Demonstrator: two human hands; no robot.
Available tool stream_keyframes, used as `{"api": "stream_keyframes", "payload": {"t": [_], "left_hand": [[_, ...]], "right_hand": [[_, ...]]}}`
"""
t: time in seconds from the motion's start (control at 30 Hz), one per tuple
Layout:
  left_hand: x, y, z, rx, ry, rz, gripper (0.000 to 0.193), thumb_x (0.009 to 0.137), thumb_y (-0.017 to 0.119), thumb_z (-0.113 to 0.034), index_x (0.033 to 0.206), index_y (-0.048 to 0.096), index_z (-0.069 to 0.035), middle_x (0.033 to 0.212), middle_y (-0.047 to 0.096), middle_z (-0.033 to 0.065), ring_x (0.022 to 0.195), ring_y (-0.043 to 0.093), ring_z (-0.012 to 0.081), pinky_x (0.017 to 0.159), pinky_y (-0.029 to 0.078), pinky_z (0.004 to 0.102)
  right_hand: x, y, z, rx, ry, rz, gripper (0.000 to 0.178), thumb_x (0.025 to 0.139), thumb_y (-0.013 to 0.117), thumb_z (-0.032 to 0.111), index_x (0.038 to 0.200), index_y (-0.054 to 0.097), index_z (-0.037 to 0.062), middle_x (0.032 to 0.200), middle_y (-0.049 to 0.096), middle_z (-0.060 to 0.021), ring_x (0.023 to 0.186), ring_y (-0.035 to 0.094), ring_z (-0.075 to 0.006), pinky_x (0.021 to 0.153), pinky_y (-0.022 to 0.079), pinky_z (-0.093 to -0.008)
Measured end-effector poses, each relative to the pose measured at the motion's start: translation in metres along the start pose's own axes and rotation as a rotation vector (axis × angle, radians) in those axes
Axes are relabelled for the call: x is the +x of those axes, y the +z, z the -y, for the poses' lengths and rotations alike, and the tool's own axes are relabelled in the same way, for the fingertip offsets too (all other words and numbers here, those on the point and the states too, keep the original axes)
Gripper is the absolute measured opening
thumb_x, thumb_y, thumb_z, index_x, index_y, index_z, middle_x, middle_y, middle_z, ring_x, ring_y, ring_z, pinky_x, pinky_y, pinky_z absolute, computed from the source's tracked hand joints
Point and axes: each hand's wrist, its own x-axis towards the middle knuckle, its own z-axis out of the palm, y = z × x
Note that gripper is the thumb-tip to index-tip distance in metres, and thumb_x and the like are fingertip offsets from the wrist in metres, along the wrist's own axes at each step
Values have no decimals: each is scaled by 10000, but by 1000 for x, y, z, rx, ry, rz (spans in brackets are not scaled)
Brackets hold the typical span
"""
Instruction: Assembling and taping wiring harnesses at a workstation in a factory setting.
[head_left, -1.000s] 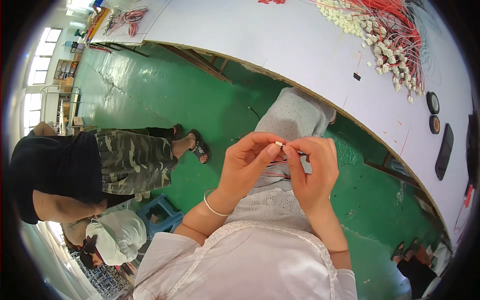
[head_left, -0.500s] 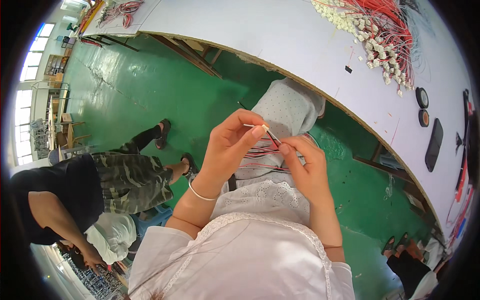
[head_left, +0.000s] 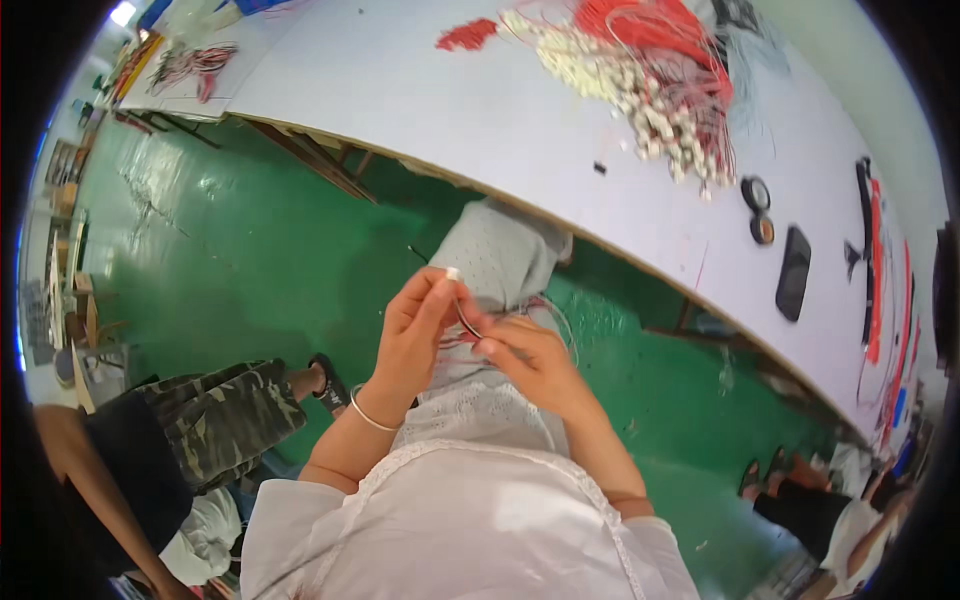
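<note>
Above my lap, my left hand (head_left: 412,318) pinches a small white plug connector (head_left: 453,273) between thumb and forefinger. From the connector a short run of dark and red wires (head_left: 464,318) bends down toward my right hand (head_left: 528,355). The thumb and forefinger of that hand are closed on these wires. More red and white wires (head_left: 455,350) lie across my lap beneath the hands, partly hidden by them.
The white table (head_left: 380,100) curves ahead of me, bearing a heap of white-plugged wires (head_left: 660,110), tape rolls (head_left: 758,195) and a black phone (head_left: 793,273). A person in camouflage shorts (head_left: 215,425) is at left; another person (head_left: 810,515) is at lower right.
The view has shifted, showing more of the table. The thin white piece that stuck out past my left fingers no longer shows; the connector now points up, with its wires curved below.
</note>
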Motion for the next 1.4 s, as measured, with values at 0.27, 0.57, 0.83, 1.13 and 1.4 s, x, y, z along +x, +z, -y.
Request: {"api": "stream_keyframes", "payload": {"t": [0.27, 0.57, 0.83, 1.13, 1.4], "left_hand": [[38, -20, -3, 59, 43, -233, 216, 1004, 518, -161, 1093, 632, 0, 719, 599, 22, 533, 509, 57, 487, 451, 205], [53, -42, -5, 115, 130, -351, 235, 991, 537, -97, 1174, 607, 33, 871, 675, 93, 596, 581, 81, 560, 499, 208], [83, -33, -30, 205, 220, -312, 221, 974, 578, -101, 1150, 640, 18, 865, 693, 70, 587, 577, 69, 557, 501, 207], [85, 2, -43, 610, 591, -182, 187, 863, 678, -48, 1044, 726, -48, 728, 626, 31, 540, 486, 62, 462, 387, 239], [55, 18, -44, 865, 830, -216, 192, 852, 674, -28, 1036, 726, -40, 744, 625, 37, 520, 499, 100, 463, 400, 238]], "right_hand": [[206, -91, 34, -763, -373, -223, 181, 899, 639, 125, 1056, 689, 49, 882, 681, -109, 750, 631, -197, 705, 503, -291], [384, -70, -1, -1031, -637, -197, 135, 862, 650, 149, 951, 680, 53, 841, 667, -105, 754, 638, -248, 676, 496, -345], [269, -59, 43, 49, -39, 202, 170, 960, 599, 191, 997, 610, 26, 853, 627, -24, 713, 546, -86, 623, 437, -245], [145, -43, 61, 249, 20, 206, 177, 956, 624, 192, 976, 622, 16, 798, 623, -23, 643, 531, -64, 534, 415, -200], [112, -35, 64, 268, 57, 79, 171, 953, 633, 190, 960, 630, 20, 763, 636, -16, 611, 548, -44, 461, 392, -164]]}}
